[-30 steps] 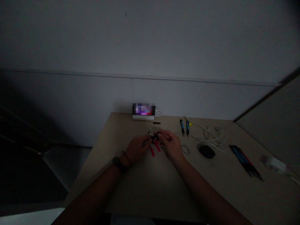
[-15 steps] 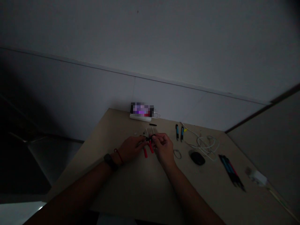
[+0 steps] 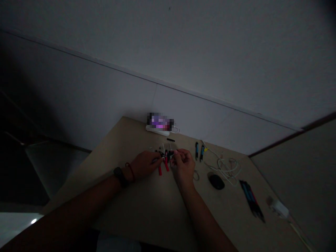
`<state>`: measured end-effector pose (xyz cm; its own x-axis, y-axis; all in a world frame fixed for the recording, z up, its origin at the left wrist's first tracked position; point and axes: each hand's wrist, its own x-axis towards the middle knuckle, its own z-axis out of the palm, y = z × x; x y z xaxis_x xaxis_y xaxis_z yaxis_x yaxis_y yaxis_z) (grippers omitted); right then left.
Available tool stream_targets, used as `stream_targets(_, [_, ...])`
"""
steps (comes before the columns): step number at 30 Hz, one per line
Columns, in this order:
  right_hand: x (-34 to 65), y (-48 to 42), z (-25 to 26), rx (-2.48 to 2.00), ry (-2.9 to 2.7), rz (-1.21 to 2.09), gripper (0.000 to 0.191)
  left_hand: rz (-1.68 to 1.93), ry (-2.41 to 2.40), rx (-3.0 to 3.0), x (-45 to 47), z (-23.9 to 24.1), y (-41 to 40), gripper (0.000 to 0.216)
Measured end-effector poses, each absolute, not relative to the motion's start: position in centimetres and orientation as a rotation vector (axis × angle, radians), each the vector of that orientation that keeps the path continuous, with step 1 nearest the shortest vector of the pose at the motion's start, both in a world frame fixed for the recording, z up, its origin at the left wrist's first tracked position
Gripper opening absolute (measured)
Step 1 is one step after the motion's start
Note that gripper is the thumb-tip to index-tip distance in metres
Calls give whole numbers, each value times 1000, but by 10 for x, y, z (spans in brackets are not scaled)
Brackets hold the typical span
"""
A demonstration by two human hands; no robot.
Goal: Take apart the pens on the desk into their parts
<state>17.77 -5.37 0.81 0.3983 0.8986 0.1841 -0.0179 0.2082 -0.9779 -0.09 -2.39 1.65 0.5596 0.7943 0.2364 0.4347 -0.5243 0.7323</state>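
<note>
In dim light my left hand [image 3: 145, 164] and my right hand [image 3: 182, 165] meet over the far middle of a tan table [image 3: 157, 210]. My left hand is closed on a small pair of red-handled pliers [image 3: 162, 165], whose handles point toward me. My right hand pinches something small and dark at the pliers' jaws, with thin white wires [image 3: 167, 148] sticking up from it; I cannot make out what it is. A watch and a red cord are on my left wrist.
A lit phone [image 3: 160, 122] leans on a white block at the table's back edge. To the right lie two blue pens [image 3: 198, 151], tangled white cable [image 3: 225, 165], a black mouse [image 3: 216, 181], a bundle of dark pens [image 3: 251, 200] and a white plug [image 3: 278, 207].
The view has tilted and shifted, so everything sits a little further left. Both hands keep the same hold on the pliers and the small piece.
</note>
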Motion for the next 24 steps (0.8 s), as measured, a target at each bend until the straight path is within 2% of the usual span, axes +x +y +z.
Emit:
stream_targets(10, [175,-55,7,-1239,-967,876,38,747,974,2189,-1,11,-22,47])
stream_targets(24, [183,-48,-1,-1258,-908,690,36,710,995,2210,-1,11,-20,42])
